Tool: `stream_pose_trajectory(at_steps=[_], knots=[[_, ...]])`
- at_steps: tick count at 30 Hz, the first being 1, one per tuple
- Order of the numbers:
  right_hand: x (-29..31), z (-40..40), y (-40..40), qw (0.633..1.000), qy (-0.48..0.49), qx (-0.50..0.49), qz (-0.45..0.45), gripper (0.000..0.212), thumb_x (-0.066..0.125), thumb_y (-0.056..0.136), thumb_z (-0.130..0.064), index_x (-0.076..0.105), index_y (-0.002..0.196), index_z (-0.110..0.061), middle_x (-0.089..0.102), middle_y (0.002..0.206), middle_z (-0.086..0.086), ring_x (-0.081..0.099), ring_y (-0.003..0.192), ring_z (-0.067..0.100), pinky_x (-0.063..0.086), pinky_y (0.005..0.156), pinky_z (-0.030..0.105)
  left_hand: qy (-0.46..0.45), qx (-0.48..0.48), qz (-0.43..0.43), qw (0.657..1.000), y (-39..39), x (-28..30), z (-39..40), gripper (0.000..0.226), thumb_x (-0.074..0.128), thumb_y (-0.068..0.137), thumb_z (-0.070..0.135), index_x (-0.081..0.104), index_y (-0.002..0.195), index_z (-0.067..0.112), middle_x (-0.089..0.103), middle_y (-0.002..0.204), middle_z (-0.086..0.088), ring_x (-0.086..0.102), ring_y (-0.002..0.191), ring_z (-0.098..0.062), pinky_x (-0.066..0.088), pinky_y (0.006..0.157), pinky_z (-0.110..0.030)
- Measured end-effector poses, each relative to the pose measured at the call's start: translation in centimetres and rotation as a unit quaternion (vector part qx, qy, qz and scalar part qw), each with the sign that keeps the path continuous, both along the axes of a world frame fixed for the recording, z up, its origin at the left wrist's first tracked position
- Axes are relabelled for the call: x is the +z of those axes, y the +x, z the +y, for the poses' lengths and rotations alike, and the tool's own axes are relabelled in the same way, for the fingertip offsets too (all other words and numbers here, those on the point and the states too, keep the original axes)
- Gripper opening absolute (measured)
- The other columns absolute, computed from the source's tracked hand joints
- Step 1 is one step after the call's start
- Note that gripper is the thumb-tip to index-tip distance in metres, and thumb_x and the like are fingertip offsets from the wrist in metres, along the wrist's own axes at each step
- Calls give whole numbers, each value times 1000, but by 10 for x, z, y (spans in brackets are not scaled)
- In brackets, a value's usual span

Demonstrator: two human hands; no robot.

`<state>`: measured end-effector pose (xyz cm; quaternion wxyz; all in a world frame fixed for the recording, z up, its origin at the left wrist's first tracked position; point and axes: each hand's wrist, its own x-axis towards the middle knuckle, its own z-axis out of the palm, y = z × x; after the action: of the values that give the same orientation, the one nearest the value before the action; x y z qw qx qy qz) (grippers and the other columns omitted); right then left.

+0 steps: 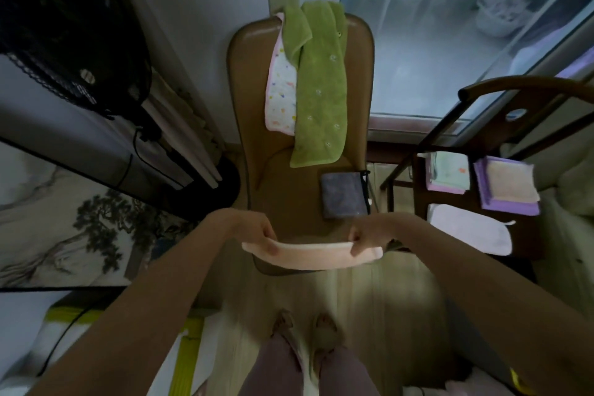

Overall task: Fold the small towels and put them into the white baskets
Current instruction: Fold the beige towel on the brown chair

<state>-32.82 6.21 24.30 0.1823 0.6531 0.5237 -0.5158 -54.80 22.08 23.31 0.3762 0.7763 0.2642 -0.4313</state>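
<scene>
Both hands, left [257, 235] and right [366, 236], pinch a peach towel [308, 255] stretched between them, mid-fold. Beyond them two towels [316, 83] await; folded stacks [504, 185] lie right. No basket visible.

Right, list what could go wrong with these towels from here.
1. The peach towel is held only at its two ends by the left hand and right hand; its middle could sag and spoil the fold.
2. The green towel hangs loosely over the chair back and could slide off.
3. No white basket is clearly visible, so placing may need a search.
</scene>
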Motion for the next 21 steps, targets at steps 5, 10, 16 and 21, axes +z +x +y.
stream_pose_trajectory(at_steps=[5, 10, 16, 21], knots=[[-40, 10, -4, 986, 131, -75, -76, 30, 39, 101, -13, 63, 116, -2, 64, 112, 15, 59, 101, 26, 41, 81, 28, 96, 154, -149, 972, -7, -38, -7, 22, 53, 97, 17, 71, 107, 11, 69, 105, -7, 58, 87, -11, 46, 76, -24], [-47, 30, -4, 951, 275, -100, -102, 32, 38, 102, -16, 62, 123, -9, 65, 118, 15, 59, 106, 31, 39, 77, 31, 168, 267, -287, 904, -20, -31, 2, 27, 49, 98, 14, 69, 116, 13, 69, 112, -4, 61, 99, -14, 47, 87, -29], [-52, 43, -12, 908, 408, -67, -71, 41, 58, 91, -5, 56, 132, -7, 60, 129, 17, 56, 117, 33, 42, 94, 40, 265, 275, -352, 854, -41, -40, 14, 29, 50, 98, 10, 65, 123, 13, 67, 119, -7, 60, 107, -23, 15, 111, -23], [-120, 28, -26, 936, 348, -13, -44, 46, 43, 99, 0, 43, 143, -13, 39, 151, 8, 35, 139, 25, 21, 115, 29, 220, 240, -280, 903, -65, -106, -4, 30, 50, 98, 14, 63, 125, 13, 56, 135, -12, 50, 127, -24, 25, 107, -22]])
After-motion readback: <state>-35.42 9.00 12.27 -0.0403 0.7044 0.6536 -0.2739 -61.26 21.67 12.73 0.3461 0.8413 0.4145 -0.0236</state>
